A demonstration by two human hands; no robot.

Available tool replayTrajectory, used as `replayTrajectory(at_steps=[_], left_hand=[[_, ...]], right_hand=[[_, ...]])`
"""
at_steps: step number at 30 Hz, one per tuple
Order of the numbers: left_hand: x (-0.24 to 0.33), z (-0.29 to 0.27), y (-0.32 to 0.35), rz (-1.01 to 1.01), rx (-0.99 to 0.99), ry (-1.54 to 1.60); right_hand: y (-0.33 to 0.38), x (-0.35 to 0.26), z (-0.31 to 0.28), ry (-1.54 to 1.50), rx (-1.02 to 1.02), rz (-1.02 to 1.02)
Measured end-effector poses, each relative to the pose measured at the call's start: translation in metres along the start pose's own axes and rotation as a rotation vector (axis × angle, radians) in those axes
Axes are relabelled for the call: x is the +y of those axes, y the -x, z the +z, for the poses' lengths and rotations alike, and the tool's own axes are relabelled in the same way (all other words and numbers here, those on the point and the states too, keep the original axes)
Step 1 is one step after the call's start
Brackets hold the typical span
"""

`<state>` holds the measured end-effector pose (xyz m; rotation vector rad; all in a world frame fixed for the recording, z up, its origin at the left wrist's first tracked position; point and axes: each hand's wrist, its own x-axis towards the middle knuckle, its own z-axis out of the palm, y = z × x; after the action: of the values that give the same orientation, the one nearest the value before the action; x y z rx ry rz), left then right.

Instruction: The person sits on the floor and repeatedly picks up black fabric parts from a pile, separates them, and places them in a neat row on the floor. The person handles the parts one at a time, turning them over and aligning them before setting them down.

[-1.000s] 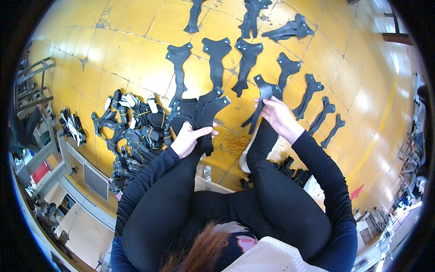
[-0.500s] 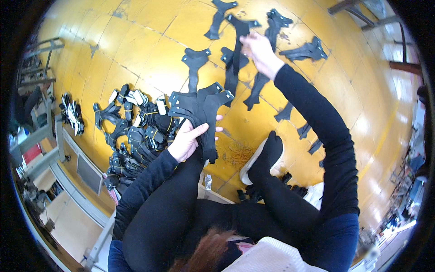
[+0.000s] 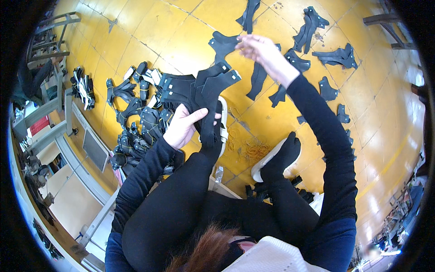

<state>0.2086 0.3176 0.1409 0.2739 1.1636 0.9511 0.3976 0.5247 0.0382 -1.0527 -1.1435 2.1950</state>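
Black flat cut shoe-upper pieces, stacked (image 3: 199, 90) | left hand (image 3: 183, 127) grips stack above knee, fingers curled | right hand (image 3: 260, 50) pinches single black cut piece (image 3: 224, 45) over yellow floor (image 3: 181, 41)

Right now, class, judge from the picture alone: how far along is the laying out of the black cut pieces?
Done: several black pieces lie spread singly on the yellow floor. In hand: the right hand holds one piece out over the floor, while the left hand grips a fanned stack. Left: that stack, plus a heaped pile beside the left arm.
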Motion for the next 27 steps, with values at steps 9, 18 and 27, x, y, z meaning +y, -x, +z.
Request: replayTrajectory(at_steps=[9,18,27], left_hand=[[-0.003,0.0,-0.002,0.028,0.003,-0.008],[0.0,0.001,-0.002,0.066,0.016,0.002],[-0.001,0.005,-0.005,0.066,-0.009,-0.002]], right_hand=[[0.096,-0.026,0.048,0.086,-0.094,0.088],[0.113,-0.007,0.05,0.101,-0.09,0.042],[0.111,-0.01,0.054,0.043,-0.04,0.022]])
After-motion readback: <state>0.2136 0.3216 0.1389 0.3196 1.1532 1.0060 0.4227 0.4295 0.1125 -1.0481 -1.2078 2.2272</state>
